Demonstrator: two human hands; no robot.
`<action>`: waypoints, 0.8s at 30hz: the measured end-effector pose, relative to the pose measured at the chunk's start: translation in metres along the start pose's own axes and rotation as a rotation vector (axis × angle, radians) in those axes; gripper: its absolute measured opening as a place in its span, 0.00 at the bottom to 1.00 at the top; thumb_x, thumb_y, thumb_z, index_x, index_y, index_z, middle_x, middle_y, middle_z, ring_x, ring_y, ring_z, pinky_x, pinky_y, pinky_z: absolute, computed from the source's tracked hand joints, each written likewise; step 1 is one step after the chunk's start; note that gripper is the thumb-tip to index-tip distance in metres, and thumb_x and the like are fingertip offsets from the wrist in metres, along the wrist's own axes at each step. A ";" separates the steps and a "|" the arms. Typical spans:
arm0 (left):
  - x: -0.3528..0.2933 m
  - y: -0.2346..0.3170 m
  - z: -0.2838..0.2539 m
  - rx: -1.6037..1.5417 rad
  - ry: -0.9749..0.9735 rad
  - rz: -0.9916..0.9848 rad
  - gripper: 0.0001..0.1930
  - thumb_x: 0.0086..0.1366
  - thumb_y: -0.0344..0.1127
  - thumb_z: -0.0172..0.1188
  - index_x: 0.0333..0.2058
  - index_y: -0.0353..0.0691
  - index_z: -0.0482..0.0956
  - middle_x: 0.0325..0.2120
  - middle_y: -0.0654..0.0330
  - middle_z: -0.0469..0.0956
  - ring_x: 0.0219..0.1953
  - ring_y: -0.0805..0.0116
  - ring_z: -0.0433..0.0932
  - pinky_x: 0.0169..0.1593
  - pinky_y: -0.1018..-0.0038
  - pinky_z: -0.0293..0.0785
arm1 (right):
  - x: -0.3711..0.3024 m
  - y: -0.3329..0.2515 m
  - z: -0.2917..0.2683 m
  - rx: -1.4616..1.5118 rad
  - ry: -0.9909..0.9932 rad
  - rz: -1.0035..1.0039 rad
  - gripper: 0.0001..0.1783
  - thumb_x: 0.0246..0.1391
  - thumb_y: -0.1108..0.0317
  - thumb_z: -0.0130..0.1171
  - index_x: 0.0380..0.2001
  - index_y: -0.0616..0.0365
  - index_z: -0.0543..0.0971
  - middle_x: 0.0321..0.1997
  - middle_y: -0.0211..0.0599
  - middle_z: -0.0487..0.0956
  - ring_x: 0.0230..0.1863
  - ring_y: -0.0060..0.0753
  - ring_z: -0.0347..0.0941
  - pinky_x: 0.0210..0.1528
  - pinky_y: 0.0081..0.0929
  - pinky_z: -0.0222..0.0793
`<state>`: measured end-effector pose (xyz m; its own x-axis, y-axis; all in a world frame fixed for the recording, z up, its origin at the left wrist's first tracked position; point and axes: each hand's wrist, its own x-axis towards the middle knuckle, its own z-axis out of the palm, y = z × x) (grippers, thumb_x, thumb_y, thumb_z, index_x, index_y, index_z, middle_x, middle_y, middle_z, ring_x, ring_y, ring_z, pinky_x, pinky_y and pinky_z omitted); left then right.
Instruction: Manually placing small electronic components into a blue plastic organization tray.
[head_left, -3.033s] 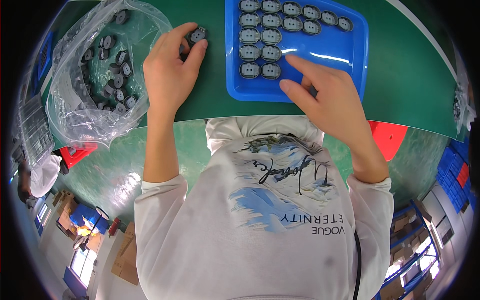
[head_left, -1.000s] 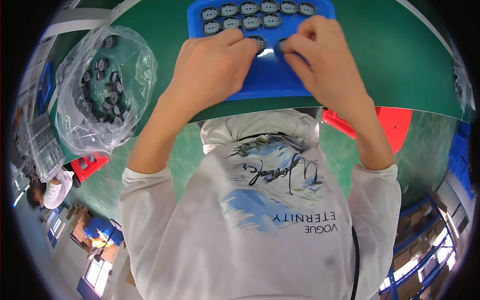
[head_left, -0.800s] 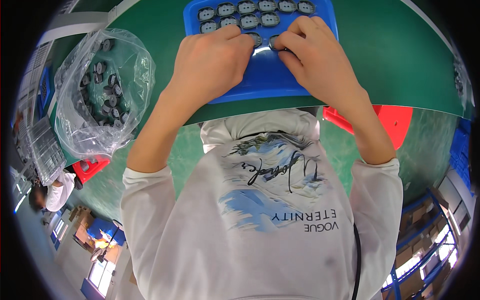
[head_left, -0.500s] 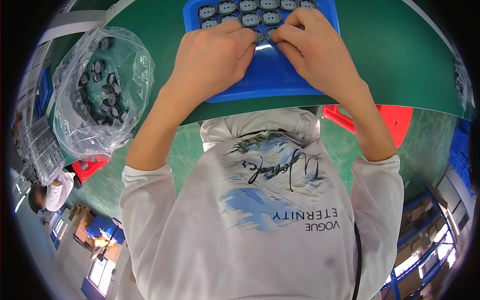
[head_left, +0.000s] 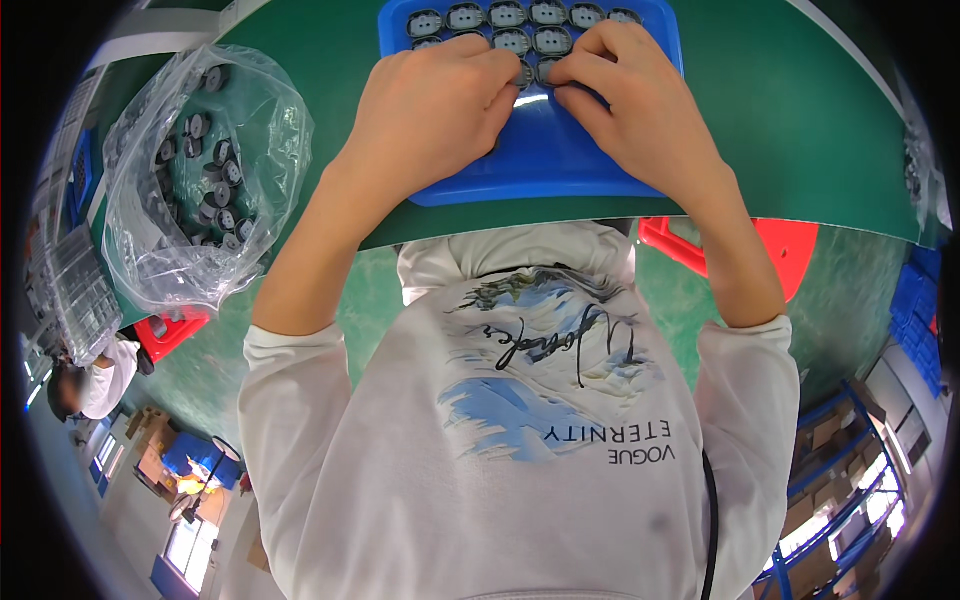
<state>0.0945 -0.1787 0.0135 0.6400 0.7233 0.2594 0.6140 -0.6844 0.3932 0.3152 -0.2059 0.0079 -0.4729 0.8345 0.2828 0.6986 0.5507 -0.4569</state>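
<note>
Rows of small grey oval parts [head_left: 507, 13] with dark rims and small holes lie in a blue tray [head_left: 560, 150]. My left hand [head_left: 435, 110] reaches over the tray's left side, its fingertips closed at one grey oval part [head_left: 525, 74] in the nearest row. Right beside it, my right hand [head_left: 640, 100] pinches another grey oval part [head_left: 546, 70] between thumb and fingers. Both parts are low at the tray floor and partly covered by my fingers. Something small and dark shows under my left palm, too hidden to make out.
A clear plastic bag [head_left: 285, 150] with several loose grey and black parts rests on the green table [head_left: 770, 120] to the left. Red stools [head_left: 790, 255] stand below the table edge. At the far left a person [head_left: 105, 385] sits. Blue shelving [head_left: 830, 500] holds boxes at lower right.
The whole view has shifted slightly, so the tray appears a little further right and lower. Both hands keep nearly the same pose; the right fingertips still hold their part in the nearest row.
</note>
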 end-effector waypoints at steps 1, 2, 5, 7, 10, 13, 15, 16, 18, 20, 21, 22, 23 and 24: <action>-0.001 0.001 -0.002 0.006 0.008 -0.002 0.05 0.60 0.36 0.63 0.31 0.43 0.82 0.25 0.60 0.78 0.26 0.55 0.80 0.29 0.61 0.77 | 0.000 -0.002 -0.002 -0.007 0.027 0.005 0.10 0.50 0.73 0.65 0.38 0.56 0.82 0.39 0.34 0.75 0.45 0.40 0.72 0.47 0.33 0.70; -0.002 0.003 -0.003 -0.034 0.064 -0.005 0.06 0.60 0.36 0.63 0.34 0.43 0.83 0.24 0.60 0.77 0.26 0.57 0.80 0.29 0.63 0.76 | 0.000 -0.004 -0.004 -0.013 0.054 0.010 0.11 0.50 0.73 0.66 0.40 0.55 0.82 0.39 0.34 0.76 0.45 0.39 0.74 0.47 0.32 0.72; -0.004 0.022 -0.019 -0.254 0.128 -0.138 0.11 0.65 0.39 0.62 0.43 0.42 0.81 0.25 0.62 0.77 0.24 0.66 0.77 0.28 0.68 0.74 | -0.006 -0.023 -0.013 0.151 0.124 0.143 0.18 0.51 0.69 0.68 0.47 0.56 0.81 0.39 0.35 0.79 0.41 0.36 0.78 0.45 0.29 0.74; -0.007 0.034 -0.023 -0.435 0.134 -0.266 0.15 0.69 0.41 0.60 0.49 0.40 0.79 0.27 0.64 0.78 0.22 0.74 0.74 0.28 0.73 0.71 | -0.011 -0.048 -0.017 0.336 0.103 0.187 0.22 0.51 0.66 0.69 0.50 0.54 0.80 0.38 0.37 0.79 0.39 0.37 0.78 0.43 0.30 0.75; -0.012 0.052 -0.014 -0.789 0.331 -0.388 0.17 0.71 0.42 0.56 0.53 0.38 0.75 0.29 0.64 0.77 0.23 0.76 0.72 0.28 0.76 0.69 | -0.017 -0.078 -0.010 0.639 0.125 0.253 0.27 0.51 0.63 0.69 0.55 0.54 0.77 0.37 0.38 0.80 0.35 0.38 0.78 0.40 0.31 0.76; -0.017 0.065 0.001 -1.159 0.530 -0.501 0.20 0.74 0.43 0.51 0.57 0.36 0.71 0.31 0.64 0.76 0.24 0.77 0.69 0.29 0.78 0.67 | -0.025 -0.084 0.007 0.773 0.151 0.307 0.28 0.52 0.65 0.69 0.56 0.56 0.77 0.41 0.38 0.82 0.34 0.36 0.80 0.38 0.29 0.78; -0.020 0.071 0.006 -1.243 0.589 -0.453 0.21 0.75 0.43 0.48 0.58 0.34 0.69 0.33 0.62 0.75 0.26 0.77 0.69 0.31 0.79 0.67 | -0.029 -0.080 0.016 0.757 0.254 0.177 0.25 0.51 0.68 0.68 0.53 0.59 0.78 0.40 0.40 0.82 0.35 0.36 0.81 0.40 0.28 0.78; -0.022 0.073 0.007 -1.328 0.644 -0.407 0.22 0.76 0.43 0.44 0.60 0.32 0.66 0.35 0.60 0.75 0.28 0.76 0.68 0.33 0.81 0.66 | -0.030 -0.081 0.016 0.757 0.253 0.178 0.25 0.51 0.68 0.68 0.53 0.59 0.78 0.40 0.40 0.82 0.35 0.36 0.81 0.40 0.28 0.78; -0.023 0.070 0.008 -1.242 0.640 -0.355 0.21 0.75 0.41 0.46 0.59 0.32 0.66 0.36 0.59 0.74 0.31 0.75 0.69 0.35 0.79 0.67 | -0.029 -0.082 0.016 0.629 0.241 0.174 0.21 0.59 0.72 0.62 0.54 0.69 0.76 0.42 0.43 0.83 0.37 0.31 0.81 0.41 0.26 0.76; -0.024 0.058 0.004 -1.154 0.636 -0.304 0.21 0.74 0.39 0.48 0.59 0.32 0.67 0.37 0.59 0.74 0.34 0.74 0.70 0.38 0.78 0.68 | -0.034 -0.075 0.010 0.703 0.292 0.258 0.19 0.58 0.75 0.61 0.53 0.69 0.76 0.43 0.43 0.83 0.37 0.31 0.81 0.42 0.24 0.76; -0.027 0.045 -0.006 -0.868 0.648 -0.334 0.20 0.72 0.36 0.50 0.59 0.34 0.68 0.37 0.58 0.73 0.35 0.73 0.71 0.40 0.77 0.69 | -0.038 -0.068 0.004 0.775 0.343 0.343 0.18 0.57 0.78 0.61 0.52 0.69 0.77 0.44 0.43 0.83 0.37 0.30 0.81 0.43 0.23 0.76; -0.033 0.030 -0.016 -0.577 0.651 -0.363 0.19 0.71 0.33 0.52 0.58 0.35 0.69 0.37 0.58 0.73 0.36 0.72 0.71 0.42 0.76 0.70 | -0.040 -0.057 -0.006 0.764 0.470 0.398 0.18 0.57 0.78 0.61 0.51 0.69 0.77 0.44 0.42 0.83 0.38 0.30 0.81 0.44 0.23 0.76; -0.043 0.008 -0.022 -0.583 0.651 -0.362 0.19 0.71 0.33 0.52 0.58 0.35 0.69 0.37 0.58 0.73 0.36 0.72 0.71 0.42 0.76 0.70 | -0.044 -0.042 -0.020 0.735 0.602 0.457 0.17 0.56 0.78 0.62 0.50 0.68 0.78 0.44 0.42 0.83 0.39 0.30 0.81 0.45 0.23 0.76; -0.057 -0.018 -0.027 -0.295 0.500 -0.385 0.19 0.67 0.32 0.56 0.56 0.38 0.73 0.39 0.55 0.74 0.39 0.63 0.72 0.44 0.69 0.70 | -0.048 -0.024 -0.028 0.569 0.646 0.570 0.16 0.57 0.78 0.62 0.49 0.67 0.79 0.43 0.40 0.83 0.40 0.29 0.81 0.47 0.23 0.76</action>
<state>0.0347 -0.2050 0.0158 0.0685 0.9136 0.4008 0.5583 -0.3681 0.7435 0.3367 -0.2590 0.0291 0.3455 0.9119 0.2214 0.2914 0.1200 -0.9491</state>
